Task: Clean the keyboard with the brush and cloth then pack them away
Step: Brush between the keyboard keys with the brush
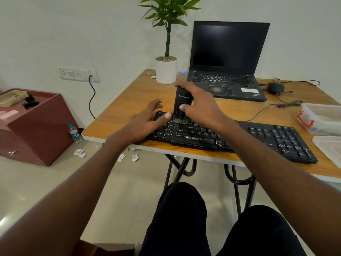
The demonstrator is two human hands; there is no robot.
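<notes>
The brush [181, 106] stands nearly upright in the right hand [199, 106], thumb pinching its near face and fingers curled over its top and far side; that grip is closed around the black handle. Directly below the grip, the bristles touch the upper key rows at the left part of the keyboard [230, 139], which lies on the desk [129, 100] along its near edge. Just left of the grip, the left hand [145, 121] lies spread and flat, fingers straight, pressing the keyboard's left end and holding nothing.

This looks like the brushing step, early in the task (no cloth can be made out anywhere). To do it well, I would keep the bristles between the rows, make short strokes toward one side, and let the left hand pin the board so it cannot slide.

Beyond the grip stand a potted plant [166, 71] and an open laptop [227, 60]. Far to its right sit a clear box [321, 119] and a loose lid [330, 150], probably for packing away.
</notes>
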